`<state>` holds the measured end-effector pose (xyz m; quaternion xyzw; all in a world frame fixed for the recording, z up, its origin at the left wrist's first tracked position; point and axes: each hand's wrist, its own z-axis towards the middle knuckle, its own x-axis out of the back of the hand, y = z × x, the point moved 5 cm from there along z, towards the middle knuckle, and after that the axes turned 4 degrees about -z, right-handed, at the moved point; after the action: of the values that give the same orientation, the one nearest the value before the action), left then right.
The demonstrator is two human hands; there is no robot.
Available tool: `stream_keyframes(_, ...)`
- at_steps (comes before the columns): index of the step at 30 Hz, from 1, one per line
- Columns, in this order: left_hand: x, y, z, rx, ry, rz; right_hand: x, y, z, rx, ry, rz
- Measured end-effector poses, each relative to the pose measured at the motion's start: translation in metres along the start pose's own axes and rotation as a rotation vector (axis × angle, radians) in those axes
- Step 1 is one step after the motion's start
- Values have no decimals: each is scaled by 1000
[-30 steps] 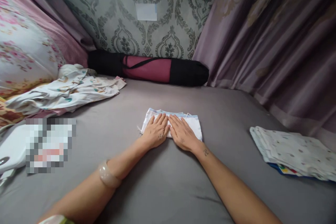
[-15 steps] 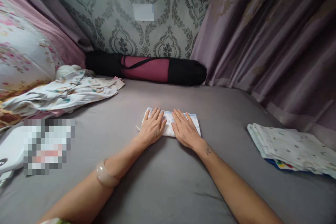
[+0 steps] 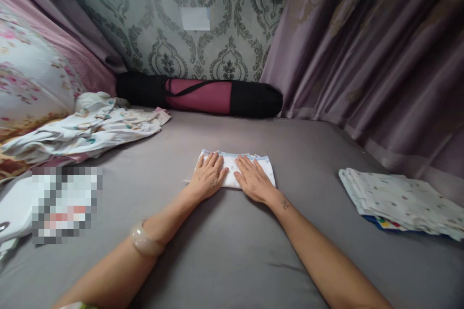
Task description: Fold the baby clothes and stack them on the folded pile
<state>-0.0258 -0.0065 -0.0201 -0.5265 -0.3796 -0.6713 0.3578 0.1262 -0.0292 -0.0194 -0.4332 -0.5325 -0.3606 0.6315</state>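
Observation:
A small folded white cloth (image 3: pixel 230 179) with a pale blue edge and a faint print lies on the grey bed sheet (image 3: pixel 232 251). Flat on its left part rests my left hand (image 3: pixel 208 178), fingers stretched forward. My right hand (image 3: pixel 254 181) presses on the right part, its fingers also extended and slightly spread. Between the two hands a strip of the cloth shows. A thin white string or tie sticks out at the cloth's left side. Parts of the cloth under both palms are hidden.
Folded patterned cloths (image 3: pixel 402 203) are stacked at the right. A crumpled printed garment (image 3: pixel 97 128) lies at the left, near a floral pillow (image 3: pixel 32 67). Along the wall stretches a black and maroon long bag (image 3: pixel 199 96). A white device (image 3: pixel 16 207) sits by a blurred-out item.
My right hand has shifted slightly left on the cloth, uncovering more of its right end. My left hand stays nearly in place. The view has moved a little.

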Motion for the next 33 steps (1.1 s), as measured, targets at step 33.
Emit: stream_keyframes(33, -8, -32, 6, 182, -145, -69, -2, 46, -4, -212, -12, -64)
